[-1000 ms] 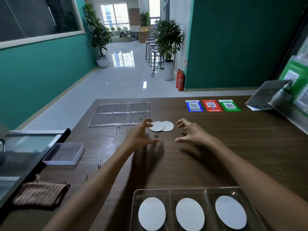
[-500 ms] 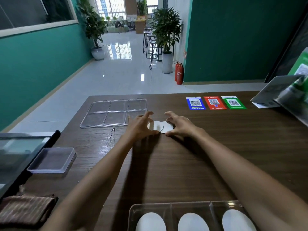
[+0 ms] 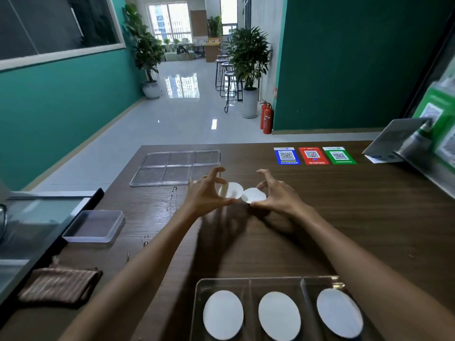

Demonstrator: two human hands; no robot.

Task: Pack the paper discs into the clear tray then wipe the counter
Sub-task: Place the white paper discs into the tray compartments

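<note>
Two white paper discs are lifted off the dark wooden counter [image 3: 344,217] near its middle. My left hand [image 3: 204,193] pinches the left disc [image 3: 231,190] between thumb and fingers, tilted up. My right hand [image 3: 278,195] pinches the right disc [image 3: 253,195] the same way. The discs' edges almost touch. At the near edge stands a clear tray [image 3: 250,284] with three compartments in view, each holding one white disc: left disc [image 3: 222,315], middle disc [image 3: 279,316], right disc [image 3: 339,312].
A flat clear lid with six sections [image 3: 176,167] lies at the far left of the counter. A small clear box [image 3: 94,226] and a striped brown cloth [image 3: 59,285] sit at the left. Three QR cards [image 3: 314,156] and a stand [image 3: 396,141] are at the far right.
My hands reached forward to the two discs lying on the counter, closed on them, and have now lifted one disc each.
</note>
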